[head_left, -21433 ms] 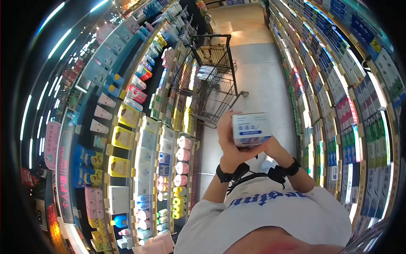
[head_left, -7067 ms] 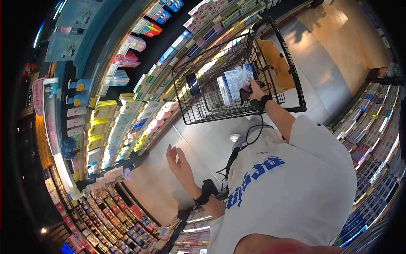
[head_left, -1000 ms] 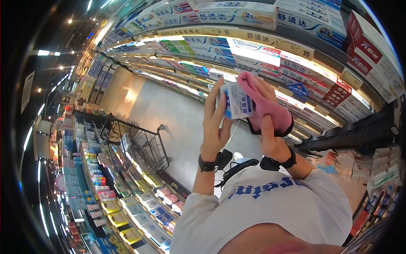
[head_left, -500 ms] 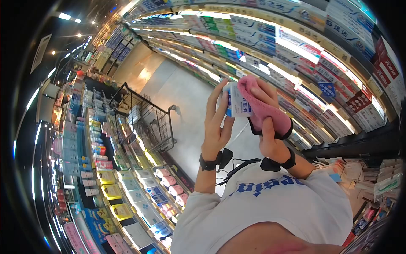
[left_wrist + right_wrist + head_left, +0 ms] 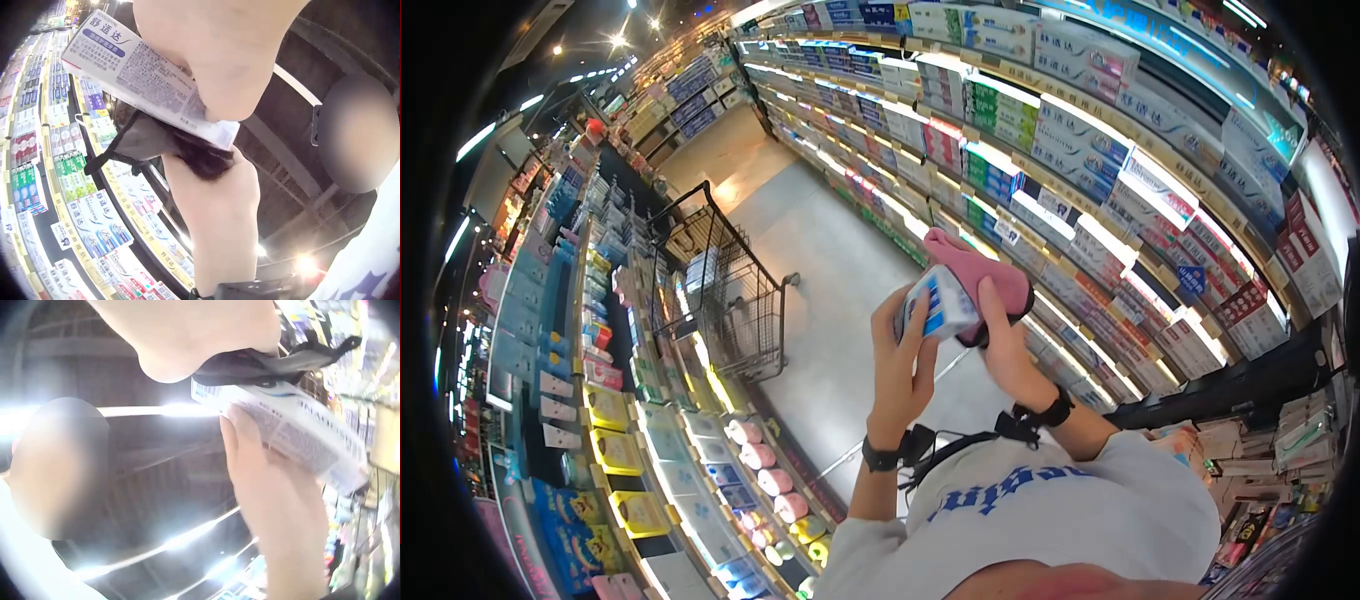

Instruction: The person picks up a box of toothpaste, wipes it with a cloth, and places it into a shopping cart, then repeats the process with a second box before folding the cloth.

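Note:
My left hand grips a small white and blue Sensodyne toothpaste box in front of my body, tilted in the head view. Small print covers the side of the box seen in the left wrist view. A pink plush cloth with black edging lies against the box's far right side, held by my right hand with the thumb on top. From below, the cloth's dark grey underside shows pressed close along the box. Its right fingers are mostly hidden behind the cloth.
A black wire shopping cart with white boxes inside stands ahead on the left. Lit shelves of toothpaste line the right side. Another shelf, with yellow packs and pink rolls, runs along the left. Pale floor lies between.
Long ago both hands held a box, then the right hand reached into the cart. Lately, box and cloth have moved down and left and tilted, while the view has turned along the aisle.

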Tool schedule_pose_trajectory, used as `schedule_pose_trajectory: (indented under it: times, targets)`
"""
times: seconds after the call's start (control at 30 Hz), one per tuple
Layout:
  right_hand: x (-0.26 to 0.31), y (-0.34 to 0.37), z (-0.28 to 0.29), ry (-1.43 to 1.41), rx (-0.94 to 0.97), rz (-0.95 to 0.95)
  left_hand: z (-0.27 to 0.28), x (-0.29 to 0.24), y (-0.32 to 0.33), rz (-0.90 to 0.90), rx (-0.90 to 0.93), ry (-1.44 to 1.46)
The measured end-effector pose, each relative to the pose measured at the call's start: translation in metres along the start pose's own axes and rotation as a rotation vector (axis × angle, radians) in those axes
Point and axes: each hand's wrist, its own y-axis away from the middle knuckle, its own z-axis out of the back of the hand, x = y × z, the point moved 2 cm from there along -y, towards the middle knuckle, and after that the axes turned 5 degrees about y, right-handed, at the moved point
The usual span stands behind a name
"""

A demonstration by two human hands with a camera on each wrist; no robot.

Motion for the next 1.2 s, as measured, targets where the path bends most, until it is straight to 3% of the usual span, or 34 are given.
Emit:
schedule_pose_trajectory:
  times: [0.03, 0.23, 0.27, 0.33, 0.4, 0.43, 0.47, 0.5, 0.53, 0.57, 0.6, 0.67, 0.7, 0.8, 0.87, 0.97, 1.03, 1.1, 1.13, 1.17, 1.2]
  targets:
    - [-0.026, 0.005, -0.005, -0.193, -0.019, -0.201, 0.005, 0.006, 0.002, 0.020, -0.045, 0.068]
    - [-0.044, 0.010, -0.057, -0.094, 0.186, -0.393, 0.037, 0.014, 0.007, -0.069, -0.376, -0.153]
    - [-0.048, 0.006, -0.064, -0.038, 0.207, -0.318, 0.045, 0.018, 0.009, -0.076, -0.408, -0.211]
    - [-0.059, -0.002, -0.076, 0.063, 0.246, -0.160, 0.052, 0.046, 0.022, 0.044, -0.506, -0.160]
    - [-0.058, -0.013, -0.079, 0.056, 0.277, -0.299, 0.055, 0.052, 0.016, 0.175, -0.600, -0.057]
    - [-0.059, -0.020, -0.080, 0.016, 0.287, -0.351, 0.051, 0.063, 0.015, 0.246, -0.674, 0.142]
    - [-0.056, -0.030, -0.082, -0.025, 0.298, -0.402, 0.053, 0.069, 0.011, 0.242, -0.590, 0.033]
    - [-0.044, -0.046, -0.089, -0.083, 0.354, -0.091, 0.056, 0.072, 0.004, 0.238, -0.504, -0.076]
    - [-0.041, -0.057, -0.091, -0.088, 0.350, -0.038, 0.056, 0.076, -0.004, 0.238, -0.414, -0.181]
    - [-0.039, -0.068, -0.090, -0.093, 0.341, 0.015, 0.050, 0.086, -0.010, 0.228, -0.377, -0.109]
    - [-0.040, -0.078, -0.088, -0.097, 0.328, 0.067, 0.045, 0.092, -0.018, 0.194, -0.436, -0.110]
    - [-0.049, -0.099, -0.080, -0.168, 0.375, -0.097, 0.029, 0.102, -0.034, 0.123, -0.557, -0.114]
    - [-0.055, -0.112, -0.074, -0.194, 0.403, -0.208, 0.021, 0.109, -0.044, 0.166, -0.642, 0.105]
    - [-0.108, -0.157, -0.045, -0.121, 0.448, -0.635, 0.012, 0.123, -0.084, -0.015, -0.591, 0.081]
    - [-0.119, -0.187, -0.036, -0.362, 0.459, -0.516, 0.006, 0.131, -0.111, -0.110, -0.491, 0.015]
    - [-0.131, -0.226, -0.021, -0.389, 0.491, -0.560, -0.005, 0.164, -0.145, -0.292, -0.437, 0.013]
    - [-0.150, -0.247, -0.014, -0.280, 0.535, -0.583, -0.003, 0.175, -0.157, -0.311, -0.315, -0.186]
    - [-0.150, -0.256, -0.011, -0.288, 0.543, -0.423, -0.006, 0.189, -0.172, -0.351, -0.279, -0.295]
    - [-0.151, -0.263, -0.012, -0.288, 0.545, -0.341, -0.003, 0.198, -0.178, -0.273, -0.263, -0.313]
    - [-0.159, -0.273, -0.014, -0.230, 0.585, -0.515, 0.000, 0.205, -0.184, -0.195, -0.250, -0.331]
    - [-0.166, -0.283, -0.017, -0.241, 0.575, -0.555, 0.005, 0.211, -0.192, -0.177, -0.238, -0.317]
